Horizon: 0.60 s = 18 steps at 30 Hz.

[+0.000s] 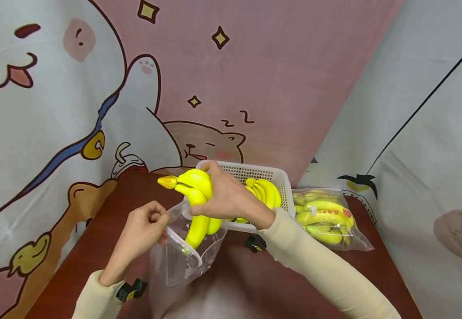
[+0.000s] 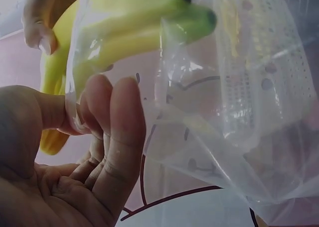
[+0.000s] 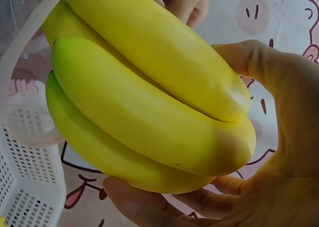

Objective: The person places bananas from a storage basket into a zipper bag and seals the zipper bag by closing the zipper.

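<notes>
One banana bunch (image 1: 196, 201) hangs upright, tips down in bag (image 1: 183, 261).

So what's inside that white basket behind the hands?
In the white basket lies another bunch of yellow bananas. The right hand, holding its own banana bunch, covers the basket's front left part, so anything there or under the bananas stays hidden.

Backdrop cloth (image 1: 254, 66) far behind the surface, drawn "Z Z" sleep marks (image 1: 240, 118) above a dozing cartoon cat, sealed bag of bananas (image 1: 326, 217) at right, red printing too small to read
</notes>
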Motion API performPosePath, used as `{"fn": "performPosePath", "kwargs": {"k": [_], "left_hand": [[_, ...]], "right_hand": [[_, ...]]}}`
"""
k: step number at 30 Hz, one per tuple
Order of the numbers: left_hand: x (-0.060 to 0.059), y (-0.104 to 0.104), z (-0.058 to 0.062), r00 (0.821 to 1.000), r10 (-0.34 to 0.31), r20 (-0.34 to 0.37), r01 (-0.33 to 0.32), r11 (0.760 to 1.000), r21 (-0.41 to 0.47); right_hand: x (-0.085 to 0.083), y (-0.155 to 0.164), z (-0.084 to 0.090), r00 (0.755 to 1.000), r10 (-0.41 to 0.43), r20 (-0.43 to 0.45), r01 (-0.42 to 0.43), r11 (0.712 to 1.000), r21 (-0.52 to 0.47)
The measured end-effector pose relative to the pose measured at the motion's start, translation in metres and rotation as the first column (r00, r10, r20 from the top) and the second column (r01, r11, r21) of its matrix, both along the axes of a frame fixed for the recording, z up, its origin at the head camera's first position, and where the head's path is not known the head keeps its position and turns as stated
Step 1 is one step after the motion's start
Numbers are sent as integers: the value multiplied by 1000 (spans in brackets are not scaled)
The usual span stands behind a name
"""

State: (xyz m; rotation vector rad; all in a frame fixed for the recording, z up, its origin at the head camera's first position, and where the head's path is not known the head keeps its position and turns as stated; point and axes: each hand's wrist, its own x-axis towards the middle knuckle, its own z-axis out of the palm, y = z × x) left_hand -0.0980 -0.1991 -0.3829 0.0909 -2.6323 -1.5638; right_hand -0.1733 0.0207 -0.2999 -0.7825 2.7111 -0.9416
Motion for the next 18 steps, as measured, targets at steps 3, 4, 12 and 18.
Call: {"fn": "performPosePath", "kwargs": {"k": [3,4,12,18], "left_hand": [[1,0,0,1000,3,-7,-3,1000,-5],[1,0,0,1000,4,-8,-4,1000,-5],[3,2,3,1000,19,4,-19,1000,0],[1,4,6,997,48,58,-46,998,-33]], "right_hand": [[1,-1,-4,1000,-6,-5,6,1000,10],[1,-1,-5,1000,-11,-11,12,1000,14],[10,-5,-14,999,-39,-13,39,999,25],[12,-8,-15,999,25,-41,-21,995,94]]}}
